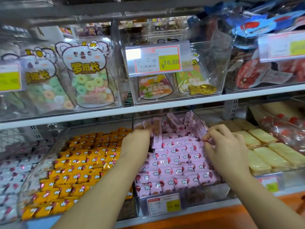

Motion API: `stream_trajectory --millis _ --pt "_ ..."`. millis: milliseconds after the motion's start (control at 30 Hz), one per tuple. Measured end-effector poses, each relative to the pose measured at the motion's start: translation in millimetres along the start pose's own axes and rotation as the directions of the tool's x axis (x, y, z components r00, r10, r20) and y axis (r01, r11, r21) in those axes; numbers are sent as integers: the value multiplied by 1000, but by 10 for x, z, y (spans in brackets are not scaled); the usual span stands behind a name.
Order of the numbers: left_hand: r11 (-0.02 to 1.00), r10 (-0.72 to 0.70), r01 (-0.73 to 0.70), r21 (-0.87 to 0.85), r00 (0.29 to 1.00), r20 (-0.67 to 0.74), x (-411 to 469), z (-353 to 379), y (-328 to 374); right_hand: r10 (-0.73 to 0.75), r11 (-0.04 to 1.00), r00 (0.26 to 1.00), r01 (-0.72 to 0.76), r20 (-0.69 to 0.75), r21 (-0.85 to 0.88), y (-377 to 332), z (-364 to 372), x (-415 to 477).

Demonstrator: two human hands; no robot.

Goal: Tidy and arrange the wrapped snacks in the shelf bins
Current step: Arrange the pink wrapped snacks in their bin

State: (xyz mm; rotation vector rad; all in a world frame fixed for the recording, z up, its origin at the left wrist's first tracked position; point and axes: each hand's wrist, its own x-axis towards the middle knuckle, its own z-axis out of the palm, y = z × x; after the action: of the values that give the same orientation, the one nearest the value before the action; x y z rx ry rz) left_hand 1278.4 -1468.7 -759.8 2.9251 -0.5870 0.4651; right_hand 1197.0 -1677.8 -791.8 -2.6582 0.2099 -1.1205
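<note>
A clear bin point(194, 198) on the lower shelf holds rows of pink wrapped snacks point(178, 161), with looser ones piled at its back. My left hand point(137, 141) reaches into the bin's back left and grips a few pink snacks point(156, 129) standing on end. At the bin's right side my right hand point(226, 146) has its fingers curled, pinching the edge of a pink snack point(202, 131). A clear bin of orange wrapped snacks point(79, 169) sits just to the left.
Pale yellow wrapped bars point(267, 152) fill the bin on the right, white-and-pink snacks point(9, 176) the one at far left. The shelf above point(115, 111) carries clear bins of candy bags point(89, 75) and a price tag point(156, 58). An orange ledge point(231, 210) runs below.
</note>
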Motion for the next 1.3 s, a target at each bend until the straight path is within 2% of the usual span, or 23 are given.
stream_trajectory --millis 133,267,367,467,533,633,767,833,900,967,1033,1100,1167,1300 --pt "991 -58 40 -131 989 -134 -122 -82 57 17 992 995 -5 94 -129 47 15 -1" --pt "939 8 -86 -334 974 -228 -272 -113 279 -18 990 997 28 73 -140 1 -3 -21" --pt "860 84 -172 -481 976 -199 -371 -81 463 -32 997 996 37 88 -65 -37 -38 -23" --pt "843 163 -224 -489 973 -165 -435 13 636 -26 999 978 17 209 42 -61 -70 -17" --pt "837 219 -259 -482 966 -139 -451 79 742 -66 994 971 43 231 102 -36 -69 -21" --pt "799 280 -278 -533 957 -78 -459 158 828 -55 995 965 31 257 96 60 -88 -24" --pt "725 379 -328 -606 924 -47 -442 110 767 -59 998 919 41 389 54 49 -200 -37" --pt "726 338 -299 -619 939 -58 -384 43 669 -61 998 897 44 438 50 17 -208 -46" --pt "796 199 -197 -573 978 -59 -284 1 512 -67 997 895 45 441 60 15 -183 -51" --pt "901 57 -76 -428 997 -56 -179 0 343 -71 996 907 41 416 82 20 -166 -54" --pt "966 -10 13 -260 1000 13 -103 20 231 -67 993 920 23 386 115 4 -167 -48" --pt "980 -25 49 -192 991 129 -56 58 199 -75 988 927 18 368 155 -39 -181 -46" --pt "979 -6 48 -200 978 207 -15 106 200 -103 980 923 31 371 195 -83 -183 -47" --pt "960 -21 72 -271 982 187 34 127 231 -141 977 922 70 361 203 -125 -154 -51"
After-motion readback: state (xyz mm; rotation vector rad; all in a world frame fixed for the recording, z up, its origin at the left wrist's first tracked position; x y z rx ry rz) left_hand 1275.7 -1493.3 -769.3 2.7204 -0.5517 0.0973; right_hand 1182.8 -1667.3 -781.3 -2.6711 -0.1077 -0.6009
